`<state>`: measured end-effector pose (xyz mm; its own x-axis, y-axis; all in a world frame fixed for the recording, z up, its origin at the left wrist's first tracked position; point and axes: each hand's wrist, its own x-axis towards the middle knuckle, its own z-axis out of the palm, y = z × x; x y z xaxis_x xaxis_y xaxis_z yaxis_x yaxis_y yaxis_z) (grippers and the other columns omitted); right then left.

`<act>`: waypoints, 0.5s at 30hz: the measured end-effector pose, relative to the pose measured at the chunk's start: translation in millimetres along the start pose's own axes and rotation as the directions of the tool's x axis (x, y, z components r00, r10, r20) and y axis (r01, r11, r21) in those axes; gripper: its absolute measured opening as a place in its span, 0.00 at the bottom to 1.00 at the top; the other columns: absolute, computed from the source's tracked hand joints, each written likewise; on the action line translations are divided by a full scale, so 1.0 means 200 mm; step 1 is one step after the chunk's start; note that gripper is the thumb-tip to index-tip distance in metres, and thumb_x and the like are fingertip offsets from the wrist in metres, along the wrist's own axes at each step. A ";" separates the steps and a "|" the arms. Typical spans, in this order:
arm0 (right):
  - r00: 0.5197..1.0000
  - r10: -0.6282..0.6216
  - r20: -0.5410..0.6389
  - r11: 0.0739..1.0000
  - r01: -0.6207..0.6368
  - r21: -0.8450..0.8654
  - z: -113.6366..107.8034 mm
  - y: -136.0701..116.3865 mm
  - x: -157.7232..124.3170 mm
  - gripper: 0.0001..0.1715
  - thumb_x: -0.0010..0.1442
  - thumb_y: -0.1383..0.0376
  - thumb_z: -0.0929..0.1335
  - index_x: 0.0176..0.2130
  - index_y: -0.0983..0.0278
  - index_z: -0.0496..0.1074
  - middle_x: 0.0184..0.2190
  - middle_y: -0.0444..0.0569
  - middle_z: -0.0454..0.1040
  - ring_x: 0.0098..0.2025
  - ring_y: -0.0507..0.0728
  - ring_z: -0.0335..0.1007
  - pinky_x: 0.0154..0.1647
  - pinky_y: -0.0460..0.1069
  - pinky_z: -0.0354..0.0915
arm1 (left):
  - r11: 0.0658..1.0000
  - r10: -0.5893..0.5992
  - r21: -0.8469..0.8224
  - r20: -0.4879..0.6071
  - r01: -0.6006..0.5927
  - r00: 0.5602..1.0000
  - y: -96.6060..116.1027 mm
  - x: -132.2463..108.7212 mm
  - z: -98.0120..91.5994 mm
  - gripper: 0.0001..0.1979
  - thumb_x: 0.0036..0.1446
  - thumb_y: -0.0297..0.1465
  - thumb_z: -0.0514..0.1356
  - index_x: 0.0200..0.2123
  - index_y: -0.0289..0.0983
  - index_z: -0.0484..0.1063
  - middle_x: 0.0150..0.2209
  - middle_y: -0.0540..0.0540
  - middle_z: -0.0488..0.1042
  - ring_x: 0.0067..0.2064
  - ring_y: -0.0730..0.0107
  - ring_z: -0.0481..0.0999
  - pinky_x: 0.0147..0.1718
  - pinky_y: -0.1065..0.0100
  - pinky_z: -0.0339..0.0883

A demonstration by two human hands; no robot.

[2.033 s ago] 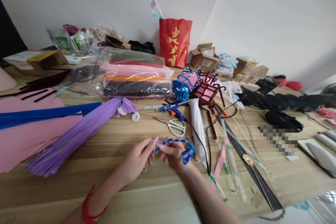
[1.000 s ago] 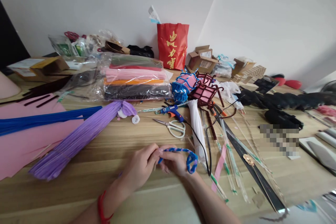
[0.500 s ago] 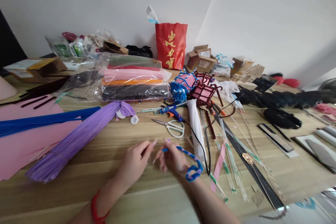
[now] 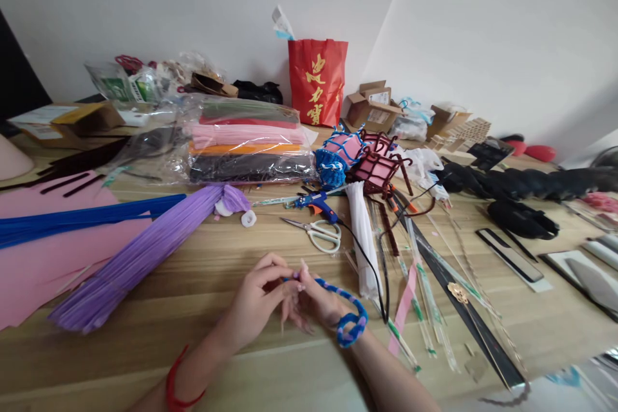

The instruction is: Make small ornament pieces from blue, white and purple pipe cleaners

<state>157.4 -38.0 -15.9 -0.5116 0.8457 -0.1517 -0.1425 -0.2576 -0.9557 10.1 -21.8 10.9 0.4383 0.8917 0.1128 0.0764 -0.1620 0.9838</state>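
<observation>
A blue-and-purple twisted pipe cleaner [image 4: 358,304] runs across my right hand [image 4: 316,301] and curls into a loop over the right wrist. The thumb and fingers of that hand are closed on its near end. My left hand [image 4: 261,293] meets the right one, with thumb and index finger pinching the same end; the fingertips partly cover it. Just beyond the hands lie white-handled scissors [image 4: 324,236] and a blue glue gun [image 4: 316,204]. A bundle of white pipe cleaners [image 4: 361,244] is to the right of them.
Purple pipe cleaners [image 4: 140,257] and blue ones [image 4: 87,215] lie at left on pink sheets [image 4: 29,283]. Behind are bagged pipe cleaners [image 4: 246,141], wrapped pink lantern shapes [image 4: 374,170] and a red bag [image 4: 318,84]. A black cord [image 4: 369,264] and thin sticks [image 4: 437,309] spread right.
My left hand has moved right and now pinches the end of the twisted pipe cleaner held in my right hand. The loop has shifted slightly left and down. The view has tilted a little.
</observation>
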 end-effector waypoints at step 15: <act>0.939 0.096 -0.330 0.984 -0.041 0.172 0.03 -0.08 0.02 0.32 0.54 0.41 0.60 0.14 0.62 0.58 0.04 0.37 0.54 0.05 0.45 0.42 0.06 0.42 0.37 | 0.885 0.342 0.382 -0.145 -0.266 0.929 -0.04 -0.03 0.02 0.08 0.59 0.27 0.54 0.38 0.37 0.74 0.31 0.48 0.73 0.33 0.74 0.73 0.32 0.74 0.66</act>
<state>151.9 -34.1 -0.3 -0.2142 0.9236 -0.3180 -0.2655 -0.3683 -0.8910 11.2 -26.9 2.5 0.3033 0.8339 0.4611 0.2932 -0.5421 0.7875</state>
